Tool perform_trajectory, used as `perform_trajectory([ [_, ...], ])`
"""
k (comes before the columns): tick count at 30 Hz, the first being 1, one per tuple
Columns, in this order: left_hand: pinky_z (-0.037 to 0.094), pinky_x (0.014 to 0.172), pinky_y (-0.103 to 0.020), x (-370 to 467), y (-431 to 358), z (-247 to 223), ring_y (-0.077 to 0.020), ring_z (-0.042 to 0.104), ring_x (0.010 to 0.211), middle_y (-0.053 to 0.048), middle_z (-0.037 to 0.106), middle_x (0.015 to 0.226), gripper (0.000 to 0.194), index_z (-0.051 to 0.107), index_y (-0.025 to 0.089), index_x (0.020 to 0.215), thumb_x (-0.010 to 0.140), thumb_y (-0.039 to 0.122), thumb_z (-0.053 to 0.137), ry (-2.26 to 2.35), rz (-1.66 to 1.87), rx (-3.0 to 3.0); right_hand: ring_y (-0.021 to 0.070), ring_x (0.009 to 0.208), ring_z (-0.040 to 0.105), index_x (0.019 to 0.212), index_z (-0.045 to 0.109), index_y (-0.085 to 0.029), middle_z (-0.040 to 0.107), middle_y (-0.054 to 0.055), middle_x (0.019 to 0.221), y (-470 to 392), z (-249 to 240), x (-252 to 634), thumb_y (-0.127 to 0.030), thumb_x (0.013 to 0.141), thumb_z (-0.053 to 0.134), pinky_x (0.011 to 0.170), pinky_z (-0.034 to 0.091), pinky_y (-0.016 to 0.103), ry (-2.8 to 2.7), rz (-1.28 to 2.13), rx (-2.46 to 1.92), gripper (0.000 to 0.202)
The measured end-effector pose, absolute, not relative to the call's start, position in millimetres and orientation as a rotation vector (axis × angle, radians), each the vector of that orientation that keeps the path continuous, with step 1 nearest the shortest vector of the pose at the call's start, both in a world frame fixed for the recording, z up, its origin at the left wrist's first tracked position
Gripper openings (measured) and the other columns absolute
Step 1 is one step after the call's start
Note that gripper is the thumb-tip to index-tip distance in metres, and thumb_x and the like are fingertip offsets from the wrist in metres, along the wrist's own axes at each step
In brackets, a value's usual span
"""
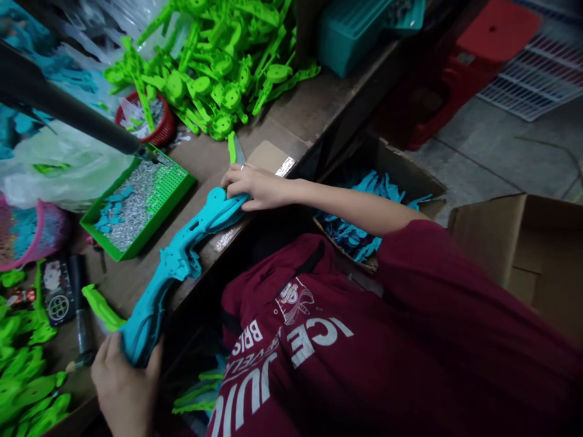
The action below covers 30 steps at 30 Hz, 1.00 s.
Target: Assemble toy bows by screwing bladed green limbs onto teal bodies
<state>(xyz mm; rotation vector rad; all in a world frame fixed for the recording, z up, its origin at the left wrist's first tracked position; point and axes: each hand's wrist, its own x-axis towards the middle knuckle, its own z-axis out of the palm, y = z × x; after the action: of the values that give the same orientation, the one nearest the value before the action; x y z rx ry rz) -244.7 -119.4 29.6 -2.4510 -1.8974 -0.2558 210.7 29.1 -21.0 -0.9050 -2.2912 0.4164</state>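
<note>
A long, curved cyan plastic part [177,258], apparently made of layered shells, lies slantwise along the front edge of the bench. My left hand [127,379] is wrapped round its lower end, thumb on the near side. At the upper end my right hand [259,185] has its fingers closed over the part, a ring on one finger. A lime-green piece with a pale blade-like section [235,149] sticks out beyond my right fingers. Beside my left hand, a similar green piece [104,309] projects; how either joins the cyan part is hidden.
A green tray [184,185] holds small metal pieces and cyan bits. Above it hangs a dark powered screwdriver [113,130]. Green parts [218,67] are heaped behind, near a red basket [170,124]. A pink basket [39,237] stands left; a carton of cyan parts [387,145] sits below right.
</note>
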Motion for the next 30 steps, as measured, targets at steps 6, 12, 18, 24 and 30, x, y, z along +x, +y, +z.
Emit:
perform_trajectory([
  [6, 0.033, 0.118, -0.066, -249, -118, 27, -0.0436, 0.036, 0.146, -0.025, 0.043, 0.153, 0.080, 0.031, 0.012, 0.157, 0.091, 0.044, 0.062, -1.896, -0.233, -2.473, 0.0242, 0.110, 0.048, 0.090, 0.061, -0.016, 0.057, 0.008, 0.114, 16, -30, 200, -0.012, 0.082, 0.061, 0.100, 0.042, 0.045, -2.106, 0.568, -0.907, 0.008],
  [12, 0.034, 0.116, -0.069, -250, -116, 30, -0.0438, 0.034, 0.147, -0.024, 0.040, 0.154, 0.080, 0.024, 0.018, 0.160, 0.092, 0.037, 0.062, -1.877, -0.140, -2.509, 0.0279, 0.111, 0.045, 0.096, 0.061, -0.016, 0.060, 0.010, 0.113, 16, -20, 195, -0.014, 0.086, 0.058, 0.097, 0.040, 0.046, -2.208, 0.522, -1.091, 0.011],
  [18, 0.035, 0.114, -0.070, -253, -116, 30, -0.0447, 0.036, 0.145, -0.025, 0.044, 0.150, 0.082, 0.026, 0.015, 0.158, 0.089, 0.036, 0.065, -1.810, -0.154, -2.523, 0.0273, 0.110, 0.048, 0.088, 0.060, -0.019, 0.058, 0.008, 0.110, 30, -11, 207, -0.014, 0.083, 0.059, 0.096, 0.041, 0.043, -2.385, 0.429, -0.920, 0.007],
  [24, 0.036, 0.112, -0.072, -246, -120, 28, -0.0470, 0.036, 0.145, -0.029, 0.040, 0.152, 0.079, 0.025, 0.012, 0.158, 0.092, 0.038, 0.060, -1.824, -0.151, -2.490, 0.0244, 0.103, 0.051, 0.094, 0.057, -0.017, 0.060, 0.007, 0.099, 31, -14, 203, -0.014, 0.082, 0.056, 0.097, 0.041, 0.041, -2.304, 0.565, -0.886, 0.012],
  [30, 0.032, 0.117, -0.065, -249, -115, 29, -0.0428, 0.033, 0.147, -0.025, 0.038, 0.154, 0.081, 0.023, 0.015, 0.158, 0.092, 0.042, 0.062, -1.850, -0.151, -2.513, 0.0245, 0.106, 0.053, 0.086, 0.060, -0.017, 0.063, 0.009, 0.107, 24, -26, 203, -0.017, 0.081, 0.057, 0.100, 0.041, 0.046, -2.115, 0.647, -0.859, 0.006],
])
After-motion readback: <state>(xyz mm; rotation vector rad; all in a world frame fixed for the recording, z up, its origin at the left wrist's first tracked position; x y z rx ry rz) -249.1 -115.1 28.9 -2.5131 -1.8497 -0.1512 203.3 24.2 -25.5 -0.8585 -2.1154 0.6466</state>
